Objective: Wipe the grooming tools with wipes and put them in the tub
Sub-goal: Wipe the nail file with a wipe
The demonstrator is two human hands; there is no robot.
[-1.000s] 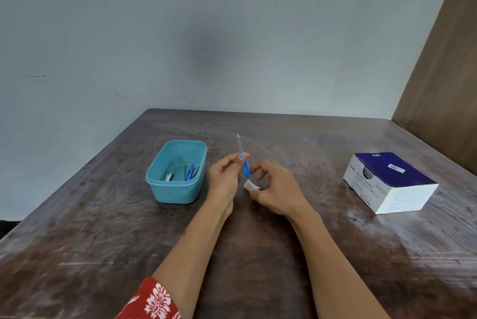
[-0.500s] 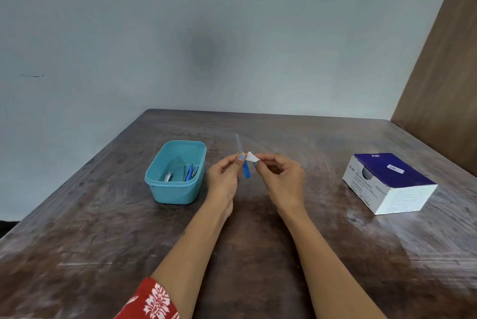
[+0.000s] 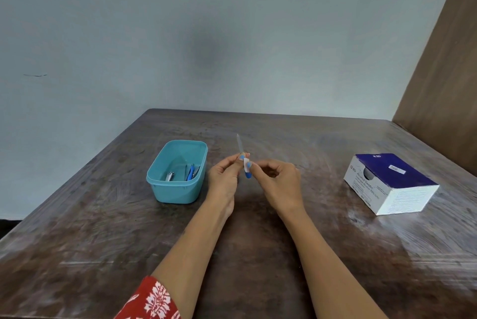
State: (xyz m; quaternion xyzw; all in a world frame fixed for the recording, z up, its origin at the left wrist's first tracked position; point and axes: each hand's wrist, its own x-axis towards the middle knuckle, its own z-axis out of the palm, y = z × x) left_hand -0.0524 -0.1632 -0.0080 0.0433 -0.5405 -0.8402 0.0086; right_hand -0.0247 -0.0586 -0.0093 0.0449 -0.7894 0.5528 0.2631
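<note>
At the centre of the frame, the left hand (image 3: 224,172) is pinching a blue-handled nail file (image 3: 243,157) upright, while the right hand (image 3: 277,179) is pinching a small white wipe (image 3: 245,165) against its handle. Left of the hands, the teal tub (image 3: 178,189) is sitting on the wooden table (image 3: 103,241), holding other tools.

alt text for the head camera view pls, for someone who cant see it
Over a dark wooden table, a person's left hand holds a blue-handled nail file upright while the right hand pinches a small white wipe against its handle. A teal tub with several tools sits to the left, a box of alcohol swabs to the right.
</note>
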